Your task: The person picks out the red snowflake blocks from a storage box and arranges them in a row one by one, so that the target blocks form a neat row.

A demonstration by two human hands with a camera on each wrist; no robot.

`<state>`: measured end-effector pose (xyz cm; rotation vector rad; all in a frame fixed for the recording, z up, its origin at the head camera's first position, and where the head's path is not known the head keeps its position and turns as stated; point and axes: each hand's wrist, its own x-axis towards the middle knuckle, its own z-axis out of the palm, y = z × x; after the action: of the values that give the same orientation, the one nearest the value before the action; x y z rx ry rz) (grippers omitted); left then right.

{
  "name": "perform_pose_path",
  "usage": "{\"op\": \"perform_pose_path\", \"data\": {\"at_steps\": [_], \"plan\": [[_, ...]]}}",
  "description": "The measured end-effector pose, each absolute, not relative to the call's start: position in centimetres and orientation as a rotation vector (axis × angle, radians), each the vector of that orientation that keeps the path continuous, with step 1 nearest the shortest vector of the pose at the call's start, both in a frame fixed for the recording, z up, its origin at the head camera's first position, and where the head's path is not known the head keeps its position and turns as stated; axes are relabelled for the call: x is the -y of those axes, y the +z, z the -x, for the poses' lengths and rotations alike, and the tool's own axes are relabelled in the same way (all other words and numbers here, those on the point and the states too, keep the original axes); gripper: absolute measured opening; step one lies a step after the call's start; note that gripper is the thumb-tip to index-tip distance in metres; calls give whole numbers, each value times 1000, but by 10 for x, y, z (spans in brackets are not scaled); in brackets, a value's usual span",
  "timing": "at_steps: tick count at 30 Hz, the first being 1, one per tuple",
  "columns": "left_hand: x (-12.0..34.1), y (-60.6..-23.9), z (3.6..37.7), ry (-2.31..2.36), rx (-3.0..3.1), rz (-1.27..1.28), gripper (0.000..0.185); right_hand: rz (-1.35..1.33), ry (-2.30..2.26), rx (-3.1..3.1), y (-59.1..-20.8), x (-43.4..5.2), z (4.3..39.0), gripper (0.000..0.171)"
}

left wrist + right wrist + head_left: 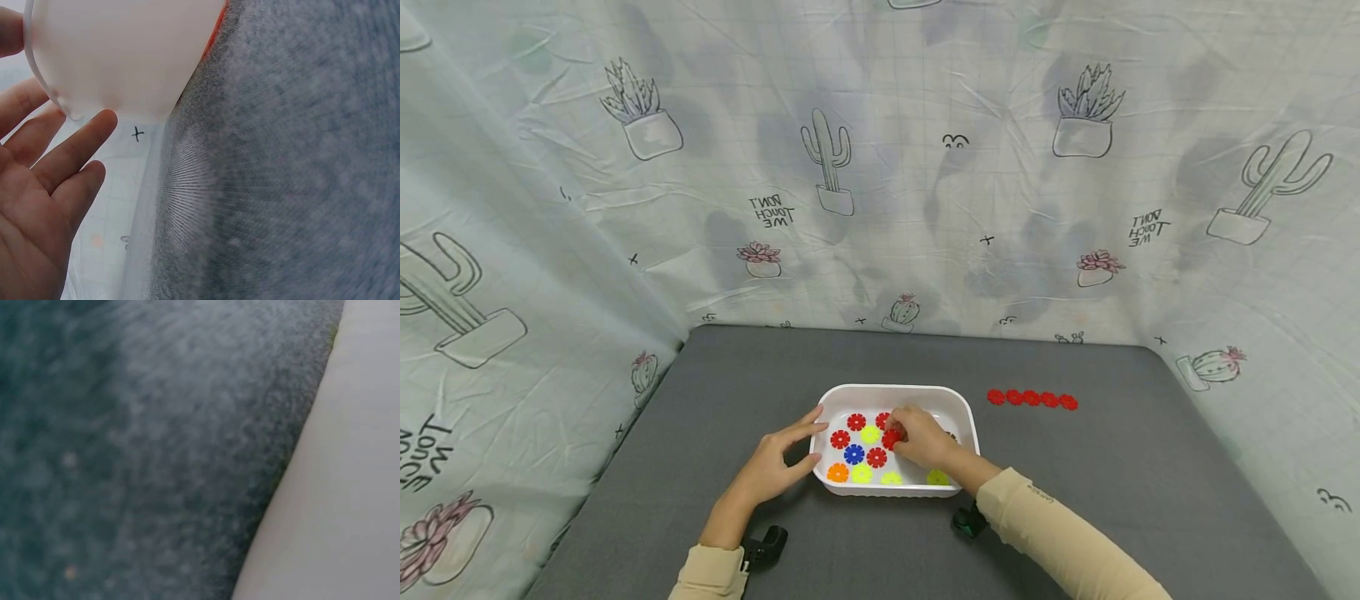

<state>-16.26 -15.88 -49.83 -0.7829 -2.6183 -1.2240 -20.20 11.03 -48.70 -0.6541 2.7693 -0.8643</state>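
Observation:
A white plastic tray point(895, 391) sits on the grey table and holds several flower-shaped discs in red, yellow, blue and orange. My right hand point(917, 437) reaches into the tray and pinches a red disc point(891, 439) near its middle. My left hand point(778, 460) rests with straight fingers against the tray's left wall. In the left wrist view the tray wall point(119, 56) is just beyond my open fingers point(75, 150). The right wrist view shows only blurred table and the tray wall point(350, 487).
A row of several red discs point(1032, 399) lies on the grey table point(1150, 467) to the right of the tray. Cactus-print sheets point(880, 167) wall in the table at the back and both sides. Wrist cameras point(763, 546) sit under both forearms.

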Motion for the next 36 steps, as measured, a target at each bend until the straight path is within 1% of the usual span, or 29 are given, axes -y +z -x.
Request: {"op": "perform_pose_path", "data": {"at_steps": [5, 10, 21, 25, 36], "plan": [[159, -499, 163, -1192, 2617, 792, 44, 576, -972, -2724, -486, -110, 204, 21], [160, -499, 164, -1187, 2609, 820, 44, 558, -1063, -2706, -483, -112, 205, 24], [160, -497, 163, -1233, 2633, 791, 45, 450, -1245, -2643, -481, -115, 205, 25], [160, -498, 162, -1231, 2642, 781, 44, 446, -1358, -2627, -482, -119, 207, 26], [161, -499, 162, -1243, 2627, 794, 45, 412, -1597, -2546, -470, -128, 203, 26]]}}
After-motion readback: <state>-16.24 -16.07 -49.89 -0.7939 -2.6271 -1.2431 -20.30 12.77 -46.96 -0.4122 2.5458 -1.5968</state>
